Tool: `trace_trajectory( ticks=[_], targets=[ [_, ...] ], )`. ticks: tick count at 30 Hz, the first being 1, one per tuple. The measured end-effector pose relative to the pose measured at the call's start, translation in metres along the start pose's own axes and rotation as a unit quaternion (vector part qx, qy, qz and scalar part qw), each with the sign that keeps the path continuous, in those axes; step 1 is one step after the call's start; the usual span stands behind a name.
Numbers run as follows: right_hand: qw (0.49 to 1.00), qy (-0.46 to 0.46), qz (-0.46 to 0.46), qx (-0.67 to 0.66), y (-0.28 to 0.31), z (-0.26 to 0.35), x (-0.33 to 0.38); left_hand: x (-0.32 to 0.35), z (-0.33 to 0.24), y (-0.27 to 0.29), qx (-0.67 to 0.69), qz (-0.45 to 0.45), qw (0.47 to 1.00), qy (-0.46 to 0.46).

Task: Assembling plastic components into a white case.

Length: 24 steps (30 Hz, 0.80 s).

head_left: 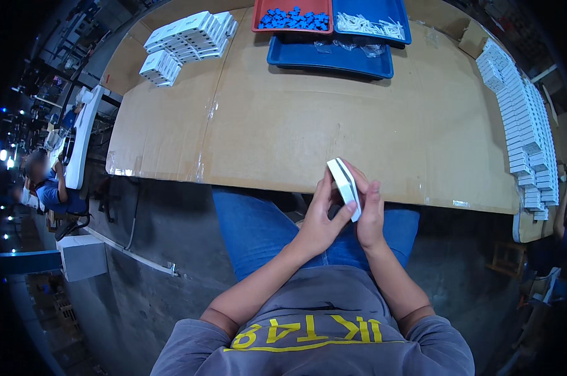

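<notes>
Table [271,135], near edge: left hand [319,225] and right hand [371,220] both grip the white case [344,182] between their fingers, long axis pointing forward, slightly left.

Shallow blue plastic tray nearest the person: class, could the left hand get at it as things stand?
Probably, with a stretch: only flat brown cardboard lies between the left hand and the shallow blue plastic tray, though that hand is holding the flat white object.
</notes>
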State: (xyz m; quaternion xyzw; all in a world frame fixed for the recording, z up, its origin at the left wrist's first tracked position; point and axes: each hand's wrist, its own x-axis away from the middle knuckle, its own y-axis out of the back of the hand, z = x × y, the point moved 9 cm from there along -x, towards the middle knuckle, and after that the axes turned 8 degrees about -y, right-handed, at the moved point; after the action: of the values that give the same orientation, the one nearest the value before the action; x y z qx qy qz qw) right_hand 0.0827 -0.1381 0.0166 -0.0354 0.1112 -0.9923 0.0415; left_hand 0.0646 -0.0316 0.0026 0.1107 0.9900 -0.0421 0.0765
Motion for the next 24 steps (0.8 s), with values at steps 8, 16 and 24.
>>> trace_trajectory(
  ticks=[8, 16, 24],
  targets=[
    [0.960, 0.089, 0.096, 0.248, -0.017, 0.009, 0.009, 0.000, 0.048, 0.037, 0.154, -0.132, 0.973, 0.114],
    [0.907, 0.211, 0.075, 0.355, -0.022, 0.006, 0.011, -0.002, 0.035, 0.029, 0.102, -0.116, 0.982, 0.109],
    [0.898, 0.233, 0.049, 0.370, -0.019, -0.002, 0.017, 0.000, 0.032, 0.022, 0.071, -0.095, 0.987, 0.106]
  ],
)
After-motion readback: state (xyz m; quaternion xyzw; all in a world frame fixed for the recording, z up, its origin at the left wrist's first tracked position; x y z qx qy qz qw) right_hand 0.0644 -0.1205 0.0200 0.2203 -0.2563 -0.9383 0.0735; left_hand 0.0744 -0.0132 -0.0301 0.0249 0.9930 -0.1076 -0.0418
